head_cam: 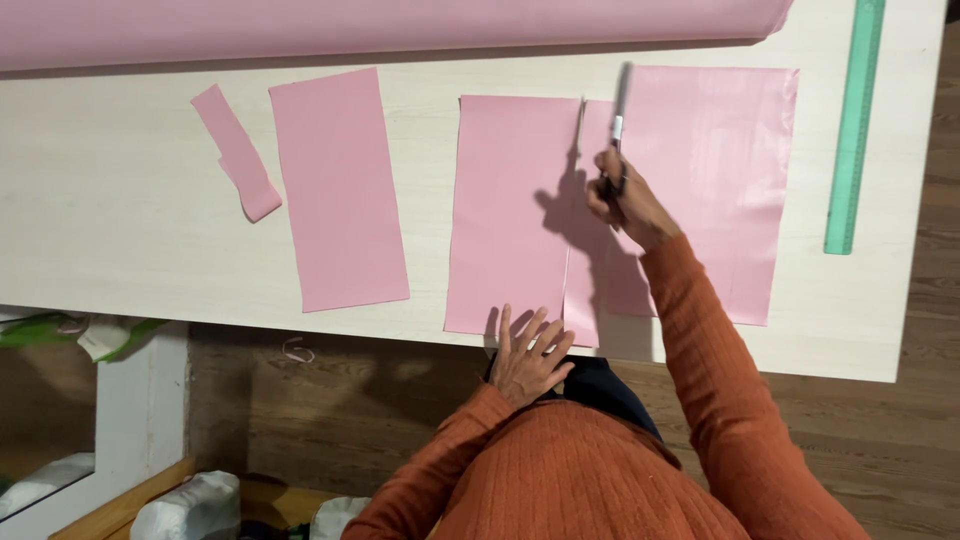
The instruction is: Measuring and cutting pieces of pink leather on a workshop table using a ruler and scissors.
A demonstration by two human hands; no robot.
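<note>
Pink sheet point(505, 210) flat on worktop point(120, 200), part-cut lengthwise. Looks thin, light, limp, likely to slide. Right hand point(625, 205) fingers closed in scissors point(612, 150) handles. Left hand point(527, 362) fingers spread, pinning near edge; best held flat beside cut.

On the white wooden table point(120, 220), the pink sheet being cut point(510, 210) lies in the middle. Left of it lie a pink cut rectangle point(340, 190) and a small pink scrap strip point(238, 152). Right lies a green ruler point(855, 125). Behind lies a pink roll point(380, 25).
</note>
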